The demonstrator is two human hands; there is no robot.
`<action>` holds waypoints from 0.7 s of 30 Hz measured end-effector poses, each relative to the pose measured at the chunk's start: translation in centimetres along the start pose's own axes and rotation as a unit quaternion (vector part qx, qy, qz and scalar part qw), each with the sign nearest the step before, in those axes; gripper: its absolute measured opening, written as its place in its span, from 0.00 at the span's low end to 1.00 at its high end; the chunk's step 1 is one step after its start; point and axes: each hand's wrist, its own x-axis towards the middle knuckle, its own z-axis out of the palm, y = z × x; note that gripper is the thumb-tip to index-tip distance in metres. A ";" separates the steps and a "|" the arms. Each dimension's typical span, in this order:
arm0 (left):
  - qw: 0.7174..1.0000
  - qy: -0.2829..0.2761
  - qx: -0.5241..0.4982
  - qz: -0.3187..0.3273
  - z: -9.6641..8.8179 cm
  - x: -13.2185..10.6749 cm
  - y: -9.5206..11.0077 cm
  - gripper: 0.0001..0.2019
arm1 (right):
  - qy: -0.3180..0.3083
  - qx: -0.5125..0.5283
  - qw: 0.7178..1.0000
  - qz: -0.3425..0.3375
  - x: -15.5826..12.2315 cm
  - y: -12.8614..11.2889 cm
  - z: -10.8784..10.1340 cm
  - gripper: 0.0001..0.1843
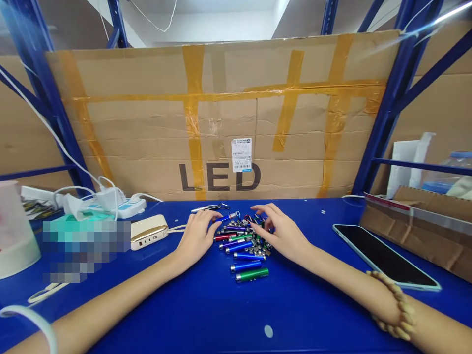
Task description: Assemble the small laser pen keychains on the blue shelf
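My left hand (197,233) pinches one end of a blue keychain penlight (229,217) between thumb and fingers. Beside it is a pile of more small metal penlights in blue, purple, red and green, mixed with small silvery button cells (263,242). My right hand (283,231) hovers at the pile's right side, fingers apart and bent, thumb tip close to the pieces. Nearest me lie a green penlight (252,275) and a blue penlight (246,266), side by side. A silver penlight (204,208) with a clip lies behind my left hand.
A cream power bank (149,232) with a strap lies left, before a white power strip (129,207). A white plastic container (16,231) stands far left. On the right are a phone (383,255) and an open cardboard box (416,231). A large cardboard sheet (147,142) closes the back.
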 end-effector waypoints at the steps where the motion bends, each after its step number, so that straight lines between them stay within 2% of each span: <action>1: 1.000 -0.007 -0.016 0.009 0.1 -0.2 0.5 0.08 | 0.002 0.013 1.000 -0.010 -0.2 -0.6 0.1 0.20; 3: 0.999 -0.016 -0.037 0.029 0.2 -0.5 1.3 0.08 | 0.002 0.021 0.999 -0.027 -0.5 -1.7 0.1 0.23; 5: 0.997 -0.018 -0.053 0.049 0.2 -0.9 1.9 0.09 | -0.011 0.013 0.998 -0.053 -0.8 -2.3 -0.1 0.21; 9: 0.993 0.001 -0.095 0.068 0.2 -1.1 2.1 0.09 | -0.021 -0.019 0.996 -0.086 -0.8 -2.6 -0.9 0.20; 15: 0.991 0.006 -0.122 0.059 0.5 -1.2 1.9 0.10 | -0.012 -0.046 0.993 -0.105 -0.3 -1.5 -1.4 0.18; 21: 0.993 0.005 -0.121 0.009 0.3 -1.3 1.3 0.10 | 0.019 -0.067 0.986 -0.150 -0.3 -1.4 -1.6 0.16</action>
